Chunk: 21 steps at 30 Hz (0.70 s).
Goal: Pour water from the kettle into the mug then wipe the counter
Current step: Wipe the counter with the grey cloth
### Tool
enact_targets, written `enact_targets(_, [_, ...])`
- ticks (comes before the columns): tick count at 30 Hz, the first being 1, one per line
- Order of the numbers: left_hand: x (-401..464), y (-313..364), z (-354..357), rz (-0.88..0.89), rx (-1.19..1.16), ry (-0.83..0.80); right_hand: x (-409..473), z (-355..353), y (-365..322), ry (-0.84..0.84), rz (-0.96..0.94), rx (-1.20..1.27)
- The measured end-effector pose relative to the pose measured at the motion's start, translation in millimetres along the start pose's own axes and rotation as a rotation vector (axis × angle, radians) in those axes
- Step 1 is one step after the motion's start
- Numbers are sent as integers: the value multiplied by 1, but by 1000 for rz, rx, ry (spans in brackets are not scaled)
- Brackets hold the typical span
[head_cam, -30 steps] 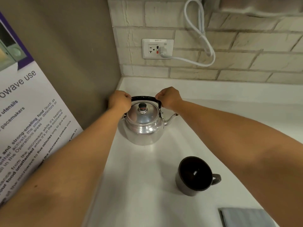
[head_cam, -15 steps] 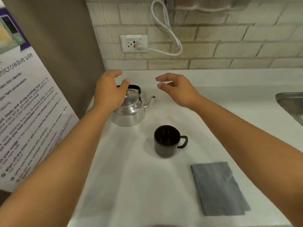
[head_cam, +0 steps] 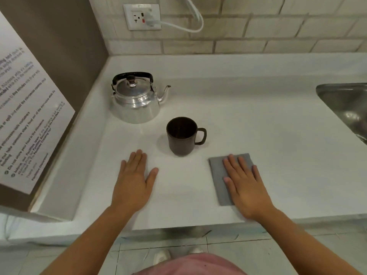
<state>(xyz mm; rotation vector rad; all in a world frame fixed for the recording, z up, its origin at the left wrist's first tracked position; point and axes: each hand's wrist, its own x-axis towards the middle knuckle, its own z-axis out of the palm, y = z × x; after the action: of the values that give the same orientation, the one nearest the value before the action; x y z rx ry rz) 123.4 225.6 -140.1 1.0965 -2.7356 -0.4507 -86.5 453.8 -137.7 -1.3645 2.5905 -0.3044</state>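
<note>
A shiny metal kettle with a black handle stands upright in the back left corner of the white counter, spout pointing right. A dark brown mug stands just in front and to the right of it, handle to the right. My left hand lies flat and open on the bare counter, in front and to the left of the mug. My right hand rests flat, fingers spread, on a folded grey cloth near the front edge. Neither hand grips anything.
A steel sink is sunk into the counter at the right. A brown side panel with a printed notice walls off the left. The brick wall behind carries a socket with a white cable plugged in.
Both hands have let go of the kettle handle and drawn back to the front of the counter. The view has pulled back, and my right hand now lies on the cloth.
</note>
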Motion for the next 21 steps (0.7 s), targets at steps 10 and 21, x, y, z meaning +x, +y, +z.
enact_targets(10, [-1, -2, 4, -17, 1, 7, 91, -11, -13, -74, 4, -77])
enact_targets(21, [-17, -52, -21, 63, -62, 49, -17, 31, -120, -156, -450, -21])
